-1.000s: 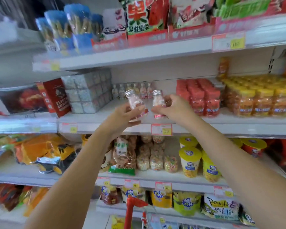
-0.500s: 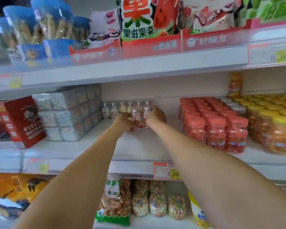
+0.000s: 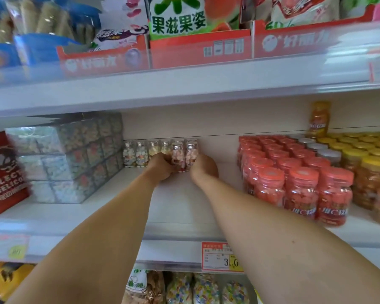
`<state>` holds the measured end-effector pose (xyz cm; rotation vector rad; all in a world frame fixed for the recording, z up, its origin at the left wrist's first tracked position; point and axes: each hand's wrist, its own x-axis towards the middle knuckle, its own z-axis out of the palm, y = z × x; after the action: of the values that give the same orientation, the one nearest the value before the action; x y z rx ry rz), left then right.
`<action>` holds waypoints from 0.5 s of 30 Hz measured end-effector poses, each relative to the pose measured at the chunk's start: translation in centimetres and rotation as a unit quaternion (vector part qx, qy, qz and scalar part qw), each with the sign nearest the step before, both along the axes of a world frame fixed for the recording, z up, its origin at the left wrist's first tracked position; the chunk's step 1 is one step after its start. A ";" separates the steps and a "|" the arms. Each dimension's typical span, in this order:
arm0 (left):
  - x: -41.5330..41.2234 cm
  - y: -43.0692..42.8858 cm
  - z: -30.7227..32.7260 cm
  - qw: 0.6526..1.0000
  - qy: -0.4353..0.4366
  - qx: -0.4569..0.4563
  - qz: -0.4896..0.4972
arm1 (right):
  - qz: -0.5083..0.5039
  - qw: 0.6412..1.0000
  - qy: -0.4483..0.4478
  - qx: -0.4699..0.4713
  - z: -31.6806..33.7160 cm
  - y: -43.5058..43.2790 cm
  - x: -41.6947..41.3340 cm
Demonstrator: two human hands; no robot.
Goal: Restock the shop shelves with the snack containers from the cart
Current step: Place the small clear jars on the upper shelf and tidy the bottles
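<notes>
Both hands have pushed in from the shelf (image 3: 180, 207) edge a second ago to its back wall at centre frame. My left hand (image 3: 160, 170) curls round the left bottle (image 3: 177, 157) and my right hand (image 3: 204, 170) round the right bottle (image 3: 191, 156), upright, side by side, just right of the row of small bottles (image 3: 138, 153). Fingers hide their bases.

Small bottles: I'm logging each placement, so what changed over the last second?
The left hand and right hand carried the pink-filled bottles from the shelf front to the back row of bottles. Both still grip them. The red-lidded jars stayed put.
</notes>
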<state>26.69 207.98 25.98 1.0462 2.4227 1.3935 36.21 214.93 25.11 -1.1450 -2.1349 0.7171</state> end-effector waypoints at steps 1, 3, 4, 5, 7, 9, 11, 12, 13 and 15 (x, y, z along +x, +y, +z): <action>-0.1 0.0 -0.1 1.000 0.016 -0.002 0.004 | -0.001 1.000 -0.003 0.008 -0.3 0.2 -0.2; 0.1 0.0 -0.2 0.999 0.039 -0.007 0.007 | -0.004 1.000 -0.001 0.010 -0.3 0.4 -0.5; 0.1 0.0 -0.2 0.999 0.043 -0.008 0.008 | -0.003 1.000 0.000 0.007 -0.4 0.5 -0.7; 0.1 0.1 -0.1 0.999 0.045 -0.003 0.008 | -0.004 1.000 -0.003 0.008 -0.4 0.7 -0.8; 0.1 0.2 -0.2 0.999 0.040 -0.001 0.005 | -0.004 1.000 -0.009 0.006 -0.5 0.7 -0.8; 0.3 0.1 -0.2 0.999 0.035 -0.002 0.014 | 0.001 1.000 -0.005 -0.003 -0.4 0.6 -0.8; 0.3 0.0 -0.1 0.999 0.030 -0.009 0.031 | 0.007 1.000 -0.007 -0.017 -0.1 0.5 -0.7; 0.5 -0.2 0.1 0.998 0.028 -0.025 0.049 | 0.011 1.000 -0.010 -0.026 0.1 0.3 -0.5; 0.6 -0.3 0.3 0.996 0.036 -0.048 0.068 | 0.011 0.999 -0.026 -0.028 0.3 0.1 -0.1; 0.9 -1.0 0.7 0.985 0.089 -0.119 0.083 | 0.029 0.997 -0.053 -0.047 0.9 -0.5 0.7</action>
<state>27.60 206.94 26.66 0.9671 2.7768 1.0549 36.86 214.39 26.02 -1.1973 -2.2513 0.8063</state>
